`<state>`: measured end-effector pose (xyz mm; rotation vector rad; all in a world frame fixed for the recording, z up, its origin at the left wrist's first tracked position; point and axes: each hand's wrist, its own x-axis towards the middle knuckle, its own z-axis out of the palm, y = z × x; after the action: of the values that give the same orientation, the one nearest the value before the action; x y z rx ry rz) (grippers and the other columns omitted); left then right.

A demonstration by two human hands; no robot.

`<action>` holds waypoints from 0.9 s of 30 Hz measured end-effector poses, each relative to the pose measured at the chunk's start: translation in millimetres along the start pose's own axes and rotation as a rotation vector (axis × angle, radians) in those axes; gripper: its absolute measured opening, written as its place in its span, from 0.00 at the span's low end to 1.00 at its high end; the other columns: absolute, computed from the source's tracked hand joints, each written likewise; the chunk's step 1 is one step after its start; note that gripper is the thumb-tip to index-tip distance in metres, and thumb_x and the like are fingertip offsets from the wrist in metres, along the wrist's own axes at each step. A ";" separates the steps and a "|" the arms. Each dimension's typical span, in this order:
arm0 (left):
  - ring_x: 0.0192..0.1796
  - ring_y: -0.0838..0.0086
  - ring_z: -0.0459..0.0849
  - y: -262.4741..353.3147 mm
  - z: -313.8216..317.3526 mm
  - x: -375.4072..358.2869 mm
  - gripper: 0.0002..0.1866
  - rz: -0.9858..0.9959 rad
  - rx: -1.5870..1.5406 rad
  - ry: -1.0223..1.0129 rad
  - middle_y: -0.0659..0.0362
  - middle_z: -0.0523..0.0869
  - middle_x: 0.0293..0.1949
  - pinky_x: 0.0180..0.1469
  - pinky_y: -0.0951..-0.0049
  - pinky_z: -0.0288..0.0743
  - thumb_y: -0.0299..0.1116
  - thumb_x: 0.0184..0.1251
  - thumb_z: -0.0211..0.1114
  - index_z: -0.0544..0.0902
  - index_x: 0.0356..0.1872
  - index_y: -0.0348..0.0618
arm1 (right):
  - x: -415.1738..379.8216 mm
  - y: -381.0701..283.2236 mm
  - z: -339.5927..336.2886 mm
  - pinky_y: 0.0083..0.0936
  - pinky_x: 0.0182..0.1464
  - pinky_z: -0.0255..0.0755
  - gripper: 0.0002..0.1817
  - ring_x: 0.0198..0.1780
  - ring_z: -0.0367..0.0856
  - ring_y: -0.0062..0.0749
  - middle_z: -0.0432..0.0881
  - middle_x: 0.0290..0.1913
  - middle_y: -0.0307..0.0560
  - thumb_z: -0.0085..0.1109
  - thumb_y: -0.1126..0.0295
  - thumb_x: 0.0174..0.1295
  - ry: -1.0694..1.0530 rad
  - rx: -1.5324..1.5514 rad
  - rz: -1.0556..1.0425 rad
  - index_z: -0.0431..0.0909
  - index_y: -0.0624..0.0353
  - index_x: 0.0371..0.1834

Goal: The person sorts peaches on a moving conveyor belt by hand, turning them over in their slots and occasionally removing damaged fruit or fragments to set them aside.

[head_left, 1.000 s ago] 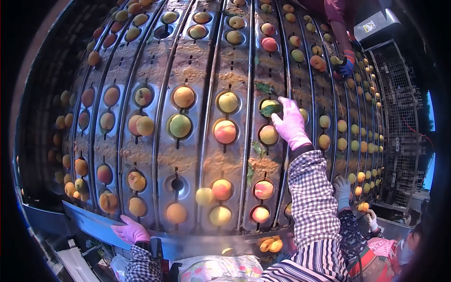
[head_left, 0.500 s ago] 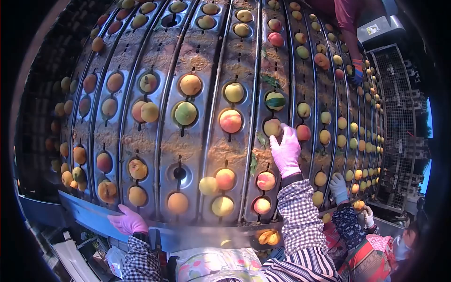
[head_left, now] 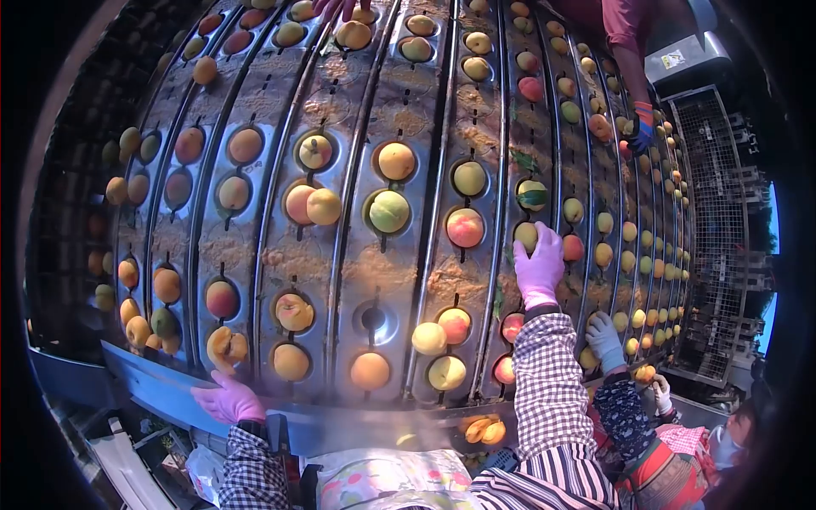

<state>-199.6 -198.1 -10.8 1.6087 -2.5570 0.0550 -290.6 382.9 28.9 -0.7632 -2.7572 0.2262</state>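
My right hand (head_left: 541, 265), in a pink glove, reaches over the cupped metal conveyor (head_left: 374, 276). Its fingers close on a yellowish peach (head_left: 526, 233) sitting in a cup. Just beyond it lies a peach with a green leaf across it (head_left: 532, 195), and a redder peach (head_left: 572, 248) is to the right. At the front rail (head_left: 161, 378), my left hand (head_left: 228, 399) is open in a matching glove, fingers stretched, nothing held. A broken, orange-fleshed peach (head_left: 227, 347) rests just above its fingertips.
Pulp streaks the plates between rows of peaches. On the far side are a co-worker's striped-gloved hand (head_left: 643, 127) and another gloved hand (head_left: 344, 7). To my right, a co-worker's pale glove (head_left: 605, 342) touches the conveyor edge. Peach pieces (head_left: 484, 429) lie below the rail.
The plates and peaches have shifted right. My right hand has moved right along with its peach, while my left hand stays near the rail. A gloved hand has appeared at the far edge.
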 end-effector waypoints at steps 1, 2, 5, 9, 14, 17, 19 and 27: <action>0.76 0.48 0.67 0.3 -0.3 6.1 0.42 -0.005 0.001 -0.001 0.37 0.68 0.74 0.77 0.53 0.61 0.58 0.77 0.54 0.58 0.78 0.33 | 0.6 -7.0 -4.2 0.45 0.64 0.72 0.32 0.63 0.76 0.52 0.77 0.62 0.52 0.73 0.55 0.57 -0.003 -0.090 -0.008 0.76 0.52 0.65; 0.76 0.48 0.67 1.5 -0.5 11.7 0.42 -0.011 0.001 -0.003 0.37 0.69 0.74 0.77 0.53 0.61 0.57 0.77 0.54 0.58 0.78 0.33 | 1.5 -16.7 -7.1 0.45 0.64 0.72 0.32 0.64 0.76 0.52 0.78 0.62 0.52 0.73 0.54 0.58 0.005 -0.067 -0.023 0.77 0.53 0.64; 0.76 0.47 0.68 -0.7 4.6 29.1 0.42 -0.008 0.010 0.005 0.37 0.69 0.73 0.77 0.53 0.61 0.57 0.77 0.55 0.58 0.78 0.32 | 2.3 -67.0 -18.7 0.45 0.63 0.73 0.31 0.62 0.77 0.52 0.80 0.59 0.55 0.70 0.50 0.61 -0.105 0.068 0.004 0.78 0.56 0.63; 0.76 0.47 0.67 0.4 6.6 43.2 0.42 -0.007 0.014 0.010 0.36 0.69 0.73 0.77 0.53 0.61 0.56 0.77 0.55 0.58 0.77 0.32 | 7.8 -117.3 -9.0 0.42 0.64 0.74 0.30 0.62 0.79 0.53 0.80 0.59 0.55 0.70 0.54 0.62 -0.366 0.091 0.069 0.76 0.57 0.64; 0.77 0.47 0.66 -0.5 5.5 46.7 0.42 -0.033 0.012 -0.011 0.37 0.68 0.74 0.78 0.53 0.60 0.57 0.77 0.55 0.58 0.78 0.33 | -10.2 -94.4 2.7 0.40 0.70 0.71 0.31 0.68 0.75 0.49 0.77 0.67 0.50 0.68 0.72 0.54 -0.210 0.277 -0.262 0.74 0.55 0.65; 0.78 0.48 0.65 1.4 -3.1 47.4 0.43 -0.026 0.013 -0.024 0.37 0.67 0.75 0.78 0.53 0.60 0.57 0.77 0.55 0.57 0.78 0.33 | -8.7 -89.9 5.4 0.40 0.72 0.69 0.31 0.70 0.73 0.49 0.75 0.68 0.51 0.68 0.72 0.54 -0.233 0.298 -0.301 0.74 0.57 0.65; 0.78 0.48 0.64 1.3 -0.8 46.8 0.43 -0.021 0.003 -0.017 0.37 0.66 0.75 0.77 0.53 0.60 0.57 0.77 0.55 0.57 0.78 0.33 | -0.9 -94.0 -3.8 0.39 0.73 0.69 0.31 0.71 0.73 0.49 0.75 0.69 0.52 0.69 0.71 0.55 -0.295 0.256 -0.295 0.74 0.57 0.65; 0.78 0.47 0.63 3.8 -2.6 45.9 0.43 -0.037 -0.001 -0.041 0.37 0.64 0.76 0.78 0.52 0.57 0.56 0.77 0.55 0.55 0.79 0.33 | 70.4 -110.7 7.5 0.39 0.72 0.69 0.31 0.70 0.73 0.50 0.75 0.68 0.52 0.71 0.64 0.58 -0.233 0.129 -0.220 0.75 0.49 0.68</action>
<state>-222.4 -237.3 -2.5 1.6731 -2.5556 0.0178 -404.1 325.1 61.5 -0.4201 -2.9783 0.4685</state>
